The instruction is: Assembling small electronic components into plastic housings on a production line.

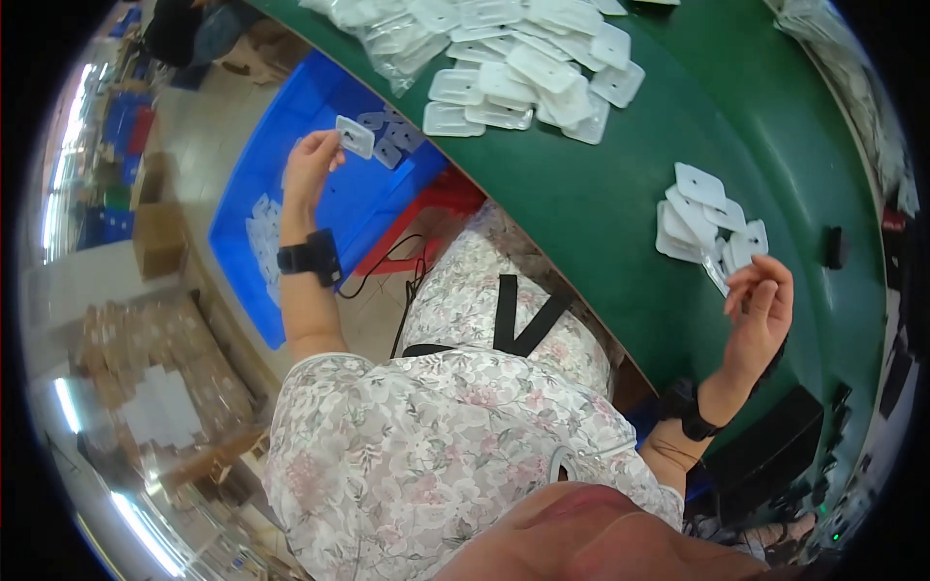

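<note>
Over the blue bin (pixel 341 208), my left hand (pixel 312 160) pinches a flat white plastic plate (pixel 356 137) with rounded corners and a small dark mark in its middle. More such plates (pixel 389 145) lie at the bin's far end, and others (pixel 262 232) along its left side. My right hand (pixel 760 300) is at the green table, loosely curled with its fingers partly apart. Just beyond its fingertips sits a small pile of white plates (pixel 693 215). A shiny clear piece (pixel 715 271) pokes out of that pile toward the fingers; whether they touch it I cannot tell.
A large heap of white plates (pixel 542 73) covers the table's far side, with a clear plastic bag (pixel 392 48) at its left. A small black object (pixel 835 248) is on the right. A red stool (pixel 417 228) stands beside the bin, near a dangling black cable (pixel 412 286).
</note>
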